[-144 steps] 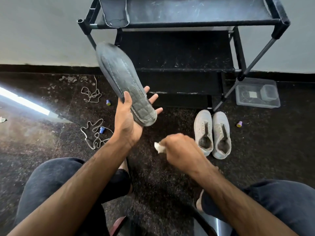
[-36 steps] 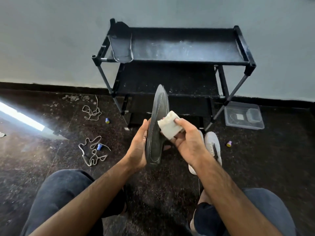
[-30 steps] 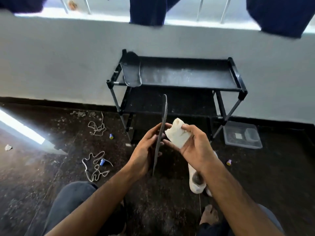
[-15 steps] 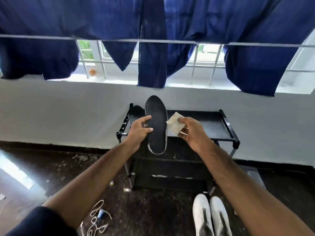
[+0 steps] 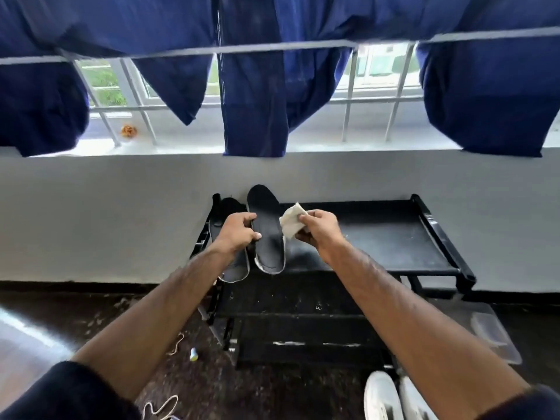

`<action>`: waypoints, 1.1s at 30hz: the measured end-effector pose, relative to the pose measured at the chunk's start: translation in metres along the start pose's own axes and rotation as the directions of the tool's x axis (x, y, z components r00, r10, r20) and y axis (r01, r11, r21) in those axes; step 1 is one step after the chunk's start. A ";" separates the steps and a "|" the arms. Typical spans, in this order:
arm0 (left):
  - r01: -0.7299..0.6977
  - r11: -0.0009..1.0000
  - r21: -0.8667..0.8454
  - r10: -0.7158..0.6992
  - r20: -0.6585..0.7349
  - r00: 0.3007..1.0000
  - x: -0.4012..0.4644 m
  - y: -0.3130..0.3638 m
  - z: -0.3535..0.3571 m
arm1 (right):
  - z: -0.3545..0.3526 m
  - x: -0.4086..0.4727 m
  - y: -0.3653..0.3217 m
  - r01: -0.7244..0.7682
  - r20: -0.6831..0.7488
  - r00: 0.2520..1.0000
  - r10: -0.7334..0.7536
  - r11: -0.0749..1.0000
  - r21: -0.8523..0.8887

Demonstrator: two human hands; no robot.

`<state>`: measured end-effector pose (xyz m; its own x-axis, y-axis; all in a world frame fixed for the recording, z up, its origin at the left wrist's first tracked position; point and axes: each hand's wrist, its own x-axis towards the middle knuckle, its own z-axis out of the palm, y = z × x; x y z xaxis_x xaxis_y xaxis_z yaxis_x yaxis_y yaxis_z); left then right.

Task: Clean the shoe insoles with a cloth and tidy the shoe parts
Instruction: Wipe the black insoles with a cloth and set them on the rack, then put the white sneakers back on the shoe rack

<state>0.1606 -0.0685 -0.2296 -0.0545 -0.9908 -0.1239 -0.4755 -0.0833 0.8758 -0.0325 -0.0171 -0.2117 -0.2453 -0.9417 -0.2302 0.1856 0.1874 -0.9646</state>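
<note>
Insole now lowered onto the rack
Left hand (image 5: 235, 234) grips the insole (image 5: 268, 234) beside another insole (image 5: 225, 207) on the rack (image 5: 394, 237); right hand (image 5: 318, 231) pinches the cloth (image 5: 291, 219), now off it.

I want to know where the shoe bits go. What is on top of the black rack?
Two black insoles lie on the rack's top shelf: one at the left edge, another beside it, gripped by the left hand. The hand covers part of the first insole.
</note>
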 end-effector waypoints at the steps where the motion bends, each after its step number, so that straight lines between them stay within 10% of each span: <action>1: -0.005 0.997 0.071 0.005 -0.005 1.000 0.005 -0.003 0.000 | 0.000 0.008 0.004 -0.014 0.000 1.000 0.014 1.000 0.010; 8: -0.019 0.860 0.510 -0.017 0.066 0.998 0.009 0.005 -0.004 | -0.001 0.022 -0.003 -0.159 0.008 0.987 0.159 0.982 0.099; 16: 0.006 0.791 0.612 -0.027 0.025 0.999 -0.010 0.024 -0.003 | -0.008 0.007 -0.037 -0.295 0.042 0.955 0.292 0.942 0.160; 24: 0.114 0.974 -0.194 -0.051 0.300 0.952 -0.054 0.130 0.053 | -0.074 -0.030 -0.084 -0.329 0.060 0.944 0.323 0.933 0.144; 33: 0.184 0.960 -0.211 -0.081 0.421 0.903 -0.143 0.233 0.184 | -0.247 -0.099 -0.134 -0.304 -0.001 0.949 0.316 0.913 0.272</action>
<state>-0.1040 0.0732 -0.0939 -0.3804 -0.8436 -0.3791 -0.2813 -0.2850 0.9163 -0.2678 0.1203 -0.0916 -0.1748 -0.8341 -0.5232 0.5030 0.3812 -0.7757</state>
